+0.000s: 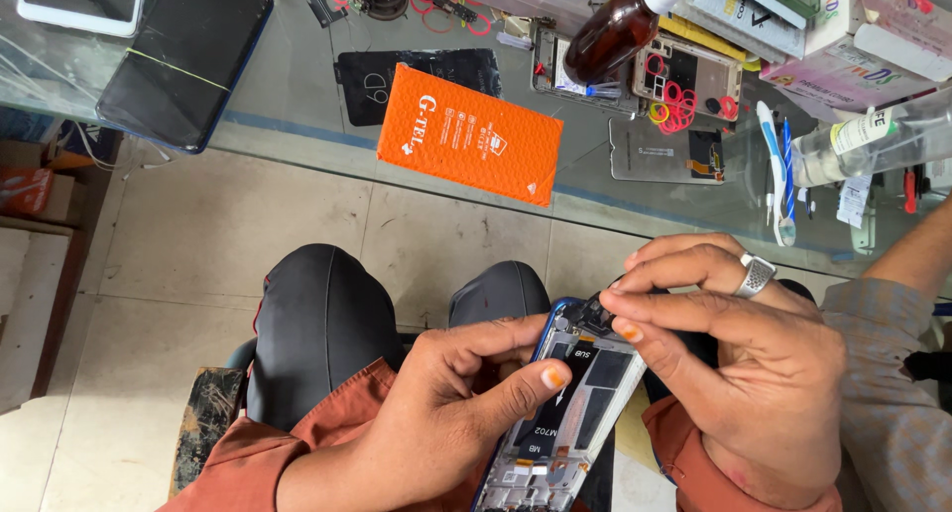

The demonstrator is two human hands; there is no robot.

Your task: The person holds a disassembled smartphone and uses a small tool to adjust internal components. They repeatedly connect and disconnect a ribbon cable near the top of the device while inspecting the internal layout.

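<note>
The opened phone point(570, 413), its back cover already off and its dark battery and circuit boards bare, sits over the person's lap, below the edge of the glass tabletop point(297, 96). By the look of it the work is well under way: the inside lies exposed, though boards and a flat cable remain in the blue frame, so much seems left to do. The left hand point(446, 403) cradles the phone from the side, its grip closed around the frame, thumb laid across the battery. The right hand point(734, 373), a ring on one finger, curls over the phone's top end, thumb and forefinger pinched on a small dark part there; what that part is cannot be made out. Both wrists bend inward, with the forearms coming up from the lower edge of the view. On the tabletop well apart lie an orange packet point(466, 133), a brown bottle point(615, 31) and another stripped phone point(684, 76).
</note>
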